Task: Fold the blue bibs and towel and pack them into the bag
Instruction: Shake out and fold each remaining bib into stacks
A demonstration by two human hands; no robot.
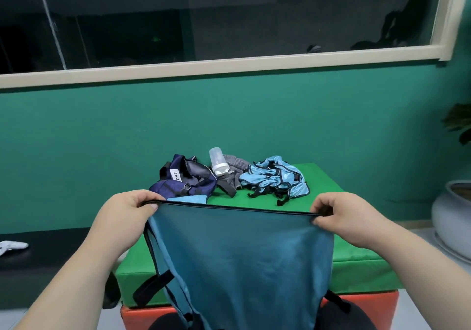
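We pinch the top hem of a bib (pixel 242 258) with both hands. The left hand (pixel 127 209) grips the left corner, thumb on our side and fingers curled behind. The right hand (pixel 341 215) grips the right corner in the same way. The black hem is stretched straight between them. The bib hangs down in front of the near edge of the green block (pixel 356 230), with a black strap loose at its left side.

Just behind the hem a small light-blue piece (pixel 188 199) lies flat on the block and touches the bag (pixel 183 179). The bag is navy and crumpled and sits at the far left corner. Beside it a bottle (pixel 218 161) leans on a grey cloth (pixel 235 171) at the far edge. A loose pile of bibs (pixel 275 179) lies near the far right corner.

The green block rests on an orange block (pixel 382 301). At the left there is a black bench (pixel 51 253), at the right a grey pot (pixel 448 217).
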